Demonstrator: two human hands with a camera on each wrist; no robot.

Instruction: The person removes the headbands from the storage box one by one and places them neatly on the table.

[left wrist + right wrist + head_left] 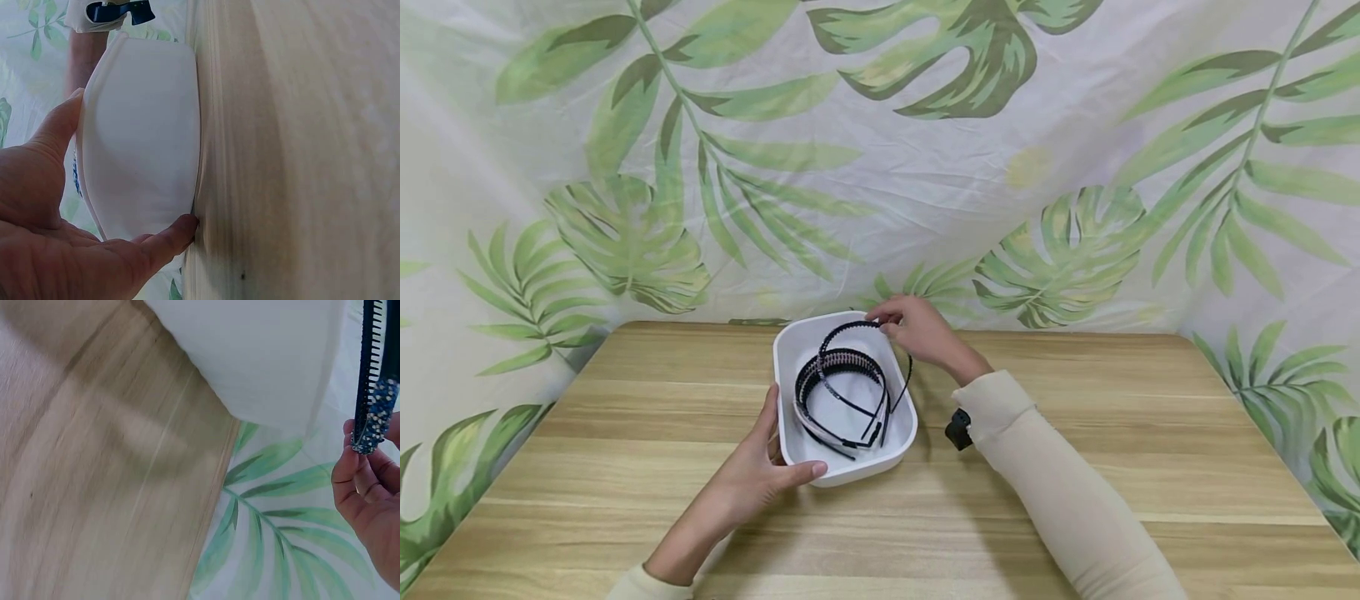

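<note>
Right hand (917, 330) pinches a beaded headband (378, 419) at the tub (786, 354)'s far-right rim, left hand (758, 472) clamped on its near-left side, more headbands (847, 360) inside, looks like the in-or-out step, can't tell which, next move probably wants a steady pinch

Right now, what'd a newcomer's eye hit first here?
Probably the white bin near the far edge of the wooden table, with dark headbands inside and the left hand gripping its near-left corner. Next, the beaded headband that the right hand pinches by the bin's far-right rim. Behind, the big green leaf-print cloth.
</note>
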